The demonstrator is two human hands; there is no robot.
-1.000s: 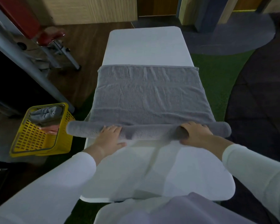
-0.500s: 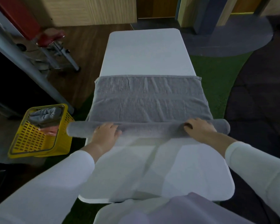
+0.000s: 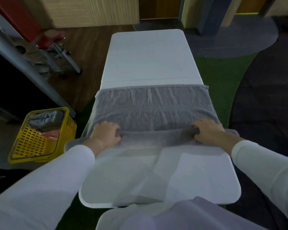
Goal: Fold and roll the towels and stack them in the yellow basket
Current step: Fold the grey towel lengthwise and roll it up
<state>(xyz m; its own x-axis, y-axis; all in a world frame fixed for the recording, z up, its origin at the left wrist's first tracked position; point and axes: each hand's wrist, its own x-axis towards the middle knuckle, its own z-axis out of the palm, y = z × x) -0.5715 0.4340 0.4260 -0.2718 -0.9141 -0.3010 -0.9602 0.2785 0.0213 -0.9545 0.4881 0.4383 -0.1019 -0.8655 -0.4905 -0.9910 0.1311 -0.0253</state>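
Observation:
A grey towel [image 3: 152, 107] lies across the white table [image 3: 148, 53], its near part wound into a thick roll [image 3: 154, 136] that overhangs both table sides. My left hand [image 3: 105, 133] grips the roll near its left end, fingers curled over the top. My right hand [image 3: 206, 130] grips it near the right end the same way. The flat part of the towel stretches away from the roll toward the table's middle seam. The yellow basket [image 3: 32, 146] stands on the floor to the left of the table, with a grey rolled towel [image 3: 47, 117] and something pinkish inside.
A slanted metal post [image 3: 28, 68] and a red-seated stool [image 3: 51, 39] stand at the far left. Green carpet [image 3: 223, 83] lies to the right of the table. The table's near half [image 3: 156, 176] is bare white. Pale cloth [image 3: 173, 216] lies at the bottom edge.
The roll has grown thicker as both hands turned it forward. The flat part of the towel has become shorter, its far edge drawn closer to me.

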